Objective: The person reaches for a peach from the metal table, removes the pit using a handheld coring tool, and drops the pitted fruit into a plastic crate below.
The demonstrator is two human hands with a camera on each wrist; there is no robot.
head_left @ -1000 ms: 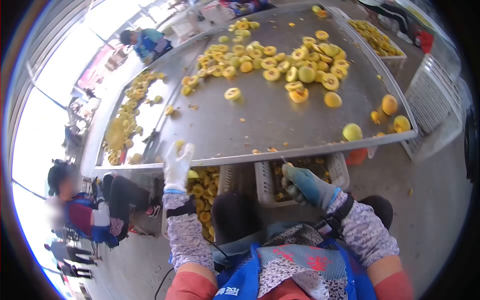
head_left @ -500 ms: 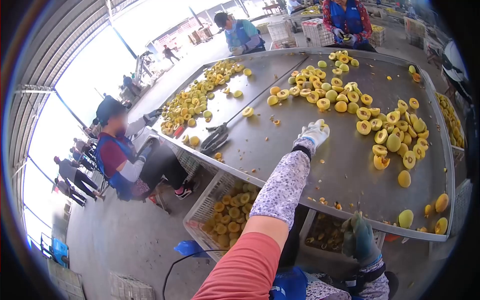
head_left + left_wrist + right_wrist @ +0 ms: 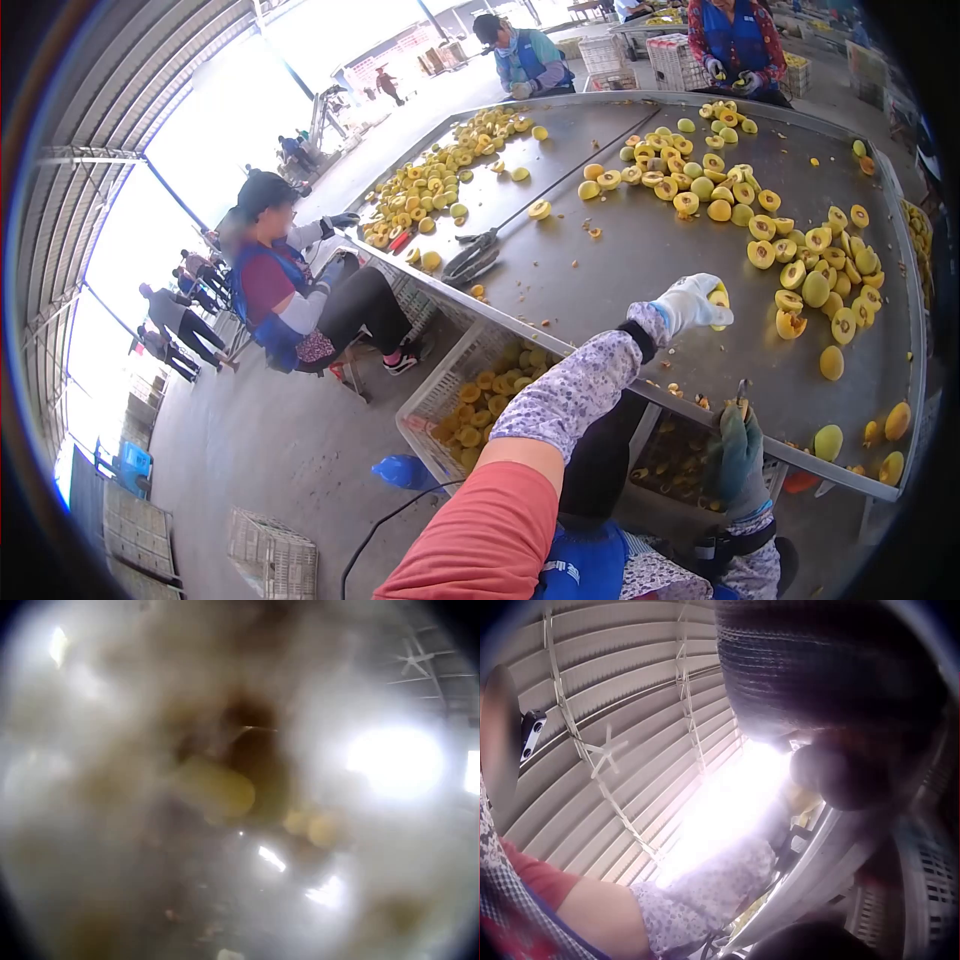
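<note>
My left hand point(image 3: 690, 305), in a white glove, pinches a yellow peach point(image 3: 720, 302) over the near part of the metal table point(image 3: 620, 270). The left wrist view is badly blurred, with only a yellow shape point(image 3: 217, 791) standing out. Lower right, at the table's near edge, my right hand point(image 3: 740, 460) in a grey-blue glove grips a small tool whose metal tip point(image 3: 742, 388) points up; its handle is hidden in the fingers. The right wrist view shows the dark glove point(image 3: 832, 682) close up.
Halved and whole peaches lie in a pile point(image 3: 820, 265) on the right and another point(image 3: 440, 175) on the left. Dark tongs point(image 3: 472, 258) lie near the left edge. Below stand a crate of peach halves point(image 3: 415, 420) and a crate of scraps point(image 3: 650, 440). A seated person point(image 3: 275, 270) works at left.
My left hand has gone from beside the table's near left edge out over the table, then rightward with the peach. The right hand stays by the near edge. The head view has swung left.
</note>
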